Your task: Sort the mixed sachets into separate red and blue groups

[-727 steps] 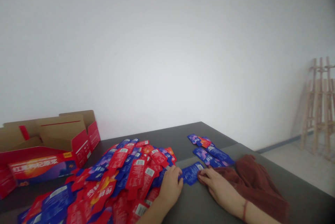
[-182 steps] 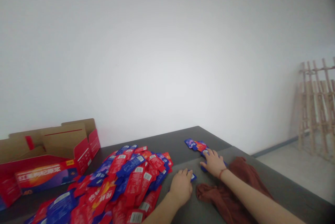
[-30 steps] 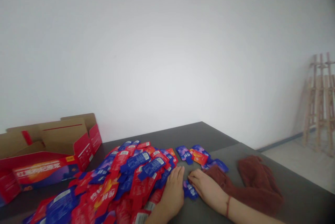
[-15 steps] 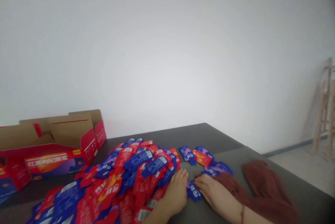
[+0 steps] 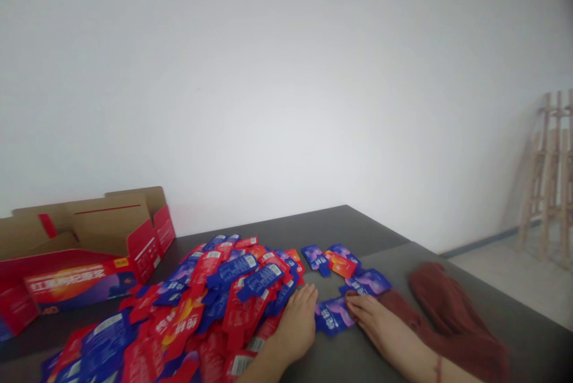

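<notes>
My left hand (image 5: 298, 320) lies with its fingers stretched out along the right edge of a large heap of red and blue sachets (image 5: 233, 296). To its right, a single blue and purple sachet (image 5: 331, 316) rests flat on the grey table. The fingertips of my right hand (image 5: 376, 320) touch that sachet's right end; the fingers are stretched and close together, and the thumb is hidden. Just beyond are another blue sachet (image 5: 369, 280), an orange-red sachet (image 5: 342, 265) and a blue one (image 5: 316, 258), lying loosely grouped.
An open red cardboard box (image 5: 143, 249) with a brown inside stands at the left, against the heap. Brown cloth (image 5: 447, 305) lies crumpled beside my right forearm. Behind the dark table (image 5: 313, 222) rises a white wall. Wooden easel-like stands (image 5: 548, 174) are at the far right.
My right hand has slid right across the single blue sachet, leaving more of it uncovered. My left hand has stayed by the heap. The view has shifted slightly to the right.
</notes>
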Action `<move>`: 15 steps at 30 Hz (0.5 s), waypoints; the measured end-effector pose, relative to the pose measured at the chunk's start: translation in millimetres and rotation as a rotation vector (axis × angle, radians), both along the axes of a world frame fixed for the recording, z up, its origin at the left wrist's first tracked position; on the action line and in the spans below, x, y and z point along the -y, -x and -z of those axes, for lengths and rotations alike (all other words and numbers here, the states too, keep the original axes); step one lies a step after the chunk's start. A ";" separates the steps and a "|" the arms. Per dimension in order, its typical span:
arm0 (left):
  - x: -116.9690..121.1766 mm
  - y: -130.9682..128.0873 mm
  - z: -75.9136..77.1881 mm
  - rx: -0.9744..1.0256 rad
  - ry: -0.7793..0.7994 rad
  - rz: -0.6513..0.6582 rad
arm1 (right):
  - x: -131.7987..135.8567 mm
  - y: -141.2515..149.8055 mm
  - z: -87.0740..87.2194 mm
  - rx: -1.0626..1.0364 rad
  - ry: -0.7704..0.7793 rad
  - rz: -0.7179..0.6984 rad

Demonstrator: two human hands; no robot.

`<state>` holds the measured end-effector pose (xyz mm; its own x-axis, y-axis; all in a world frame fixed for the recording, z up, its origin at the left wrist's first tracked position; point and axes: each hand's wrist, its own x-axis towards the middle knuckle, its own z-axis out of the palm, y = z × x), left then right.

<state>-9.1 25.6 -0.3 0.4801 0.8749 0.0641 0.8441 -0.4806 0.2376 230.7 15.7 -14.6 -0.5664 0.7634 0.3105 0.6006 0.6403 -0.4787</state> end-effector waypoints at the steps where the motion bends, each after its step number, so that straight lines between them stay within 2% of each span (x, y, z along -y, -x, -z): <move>1: -0.2 -0.3 0.0 0.002 0.000 -0.002 | -1.2 -4.3 2.7 0.006 0.007 0.034; 4: 0.3 -1.5 -1.2 0.005 -0.002 -0.008 | -3.7 -8.2 10.0 0.070 -0.030 0.134; 7: 1.0 -2.9 -2.0 0.002 -0.004 -0.020 | -5.7 1.1 12.7 0.141 -0.136 0.138; 12: -0.2 -3.2 0.6 -0.010 -0.008 -0.025 | -7.1 36.8 3.3 0.117 -0.209 0.075; 15: -1.1 -2.4 1.7 -0.017 -0.019 -0.024 | -1.5 55.3 -11.6 0.101 -0.191 -0.069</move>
<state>-6.7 26.7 -2.1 0.4604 0.8847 0.0730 0.8591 -0.4648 0.2144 175.4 17.2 -3.1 -0.6508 0.6545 0.3848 0.5912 0.7549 -0.2840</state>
